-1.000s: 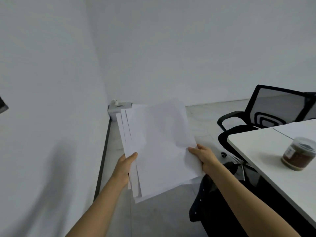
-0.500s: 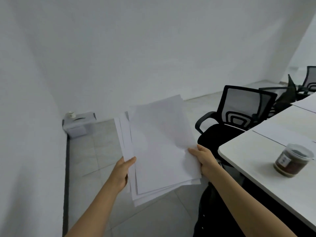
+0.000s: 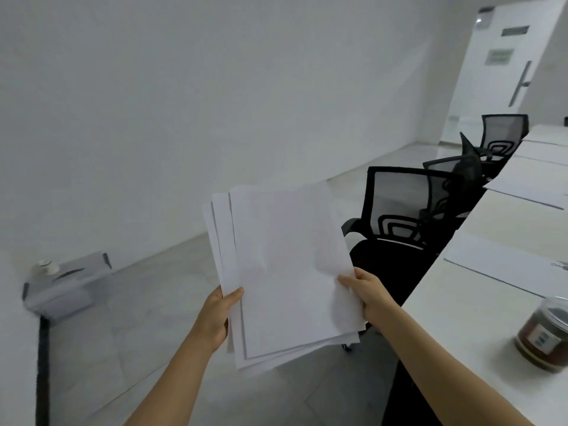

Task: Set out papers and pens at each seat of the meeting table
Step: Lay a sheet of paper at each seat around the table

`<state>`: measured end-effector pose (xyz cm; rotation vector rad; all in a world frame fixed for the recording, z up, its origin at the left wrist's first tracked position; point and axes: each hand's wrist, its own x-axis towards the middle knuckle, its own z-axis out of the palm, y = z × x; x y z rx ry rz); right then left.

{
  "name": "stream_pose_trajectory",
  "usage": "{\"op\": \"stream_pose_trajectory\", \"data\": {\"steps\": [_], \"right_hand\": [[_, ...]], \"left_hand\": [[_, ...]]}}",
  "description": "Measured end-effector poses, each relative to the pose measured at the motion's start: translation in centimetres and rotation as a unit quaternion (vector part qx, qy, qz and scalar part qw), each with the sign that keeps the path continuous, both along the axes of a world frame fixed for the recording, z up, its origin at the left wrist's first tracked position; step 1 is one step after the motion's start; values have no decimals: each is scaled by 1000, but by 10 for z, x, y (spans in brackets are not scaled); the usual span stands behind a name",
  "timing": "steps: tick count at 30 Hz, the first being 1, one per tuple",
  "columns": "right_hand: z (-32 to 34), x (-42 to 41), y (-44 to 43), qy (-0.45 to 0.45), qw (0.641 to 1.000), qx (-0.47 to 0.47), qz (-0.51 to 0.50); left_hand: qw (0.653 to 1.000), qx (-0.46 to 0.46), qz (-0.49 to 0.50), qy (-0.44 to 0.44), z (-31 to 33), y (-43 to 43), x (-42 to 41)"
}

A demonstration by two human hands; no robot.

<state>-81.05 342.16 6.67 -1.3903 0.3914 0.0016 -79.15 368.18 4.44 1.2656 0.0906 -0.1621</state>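
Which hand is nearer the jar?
Right. The right hand pinches the right edge of the papers, beside the table where the jar stands. The left hand grips their left edge, farther from it.

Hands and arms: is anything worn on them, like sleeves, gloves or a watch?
Nothing worn shows. The left hand and right hand have no gloves or watch. The left forearm and right forearm are bare down to the frame edge, with no sleeves in view.
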Motion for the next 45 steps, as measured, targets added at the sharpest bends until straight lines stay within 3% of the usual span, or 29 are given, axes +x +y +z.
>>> {"op": "stream_pose_trajectory", "data": {"steps": [10, 26, 35, 45], "right_hand": [[-19, 94, -17, 41, 997, -22, -62], [-16, 252, 1, 56, 988, -65, -129], [-28, 289, -69, 72, 975, -61, -203], [-34, 372, -184, 64, 961, 10, -269]], "left_hand": [[999, -4, -39, 37, -27, -25, 128], [987, -18, -157, 25, -26, -30, 374], [969, -15, -237, 65, -50, -123, 448], [960, -1, -278, 39, -35, -254, 565]]}}
